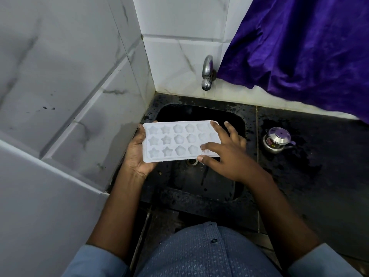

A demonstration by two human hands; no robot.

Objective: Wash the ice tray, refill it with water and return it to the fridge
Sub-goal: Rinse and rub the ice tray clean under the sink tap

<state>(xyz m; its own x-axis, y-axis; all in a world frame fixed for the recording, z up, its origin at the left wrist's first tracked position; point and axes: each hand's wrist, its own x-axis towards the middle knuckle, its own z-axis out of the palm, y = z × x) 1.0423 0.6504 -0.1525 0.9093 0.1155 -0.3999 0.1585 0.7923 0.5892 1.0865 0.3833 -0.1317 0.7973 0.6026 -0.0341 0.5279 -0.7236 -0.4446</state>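
Two hands met the ice tray (179, 140) above the sink (209, 182): the left hand (135, 154) gripped its left short end, the right hand (225, 150) lay spread-fingered on its right end. Its long axis ran left-right, the tap (207, 72) beyond the far edge.

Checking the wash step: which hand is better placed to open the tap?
Probably right. The right hand only rests spread fingers on the ice tray, below the tap; the left hand grips the tray's other end.
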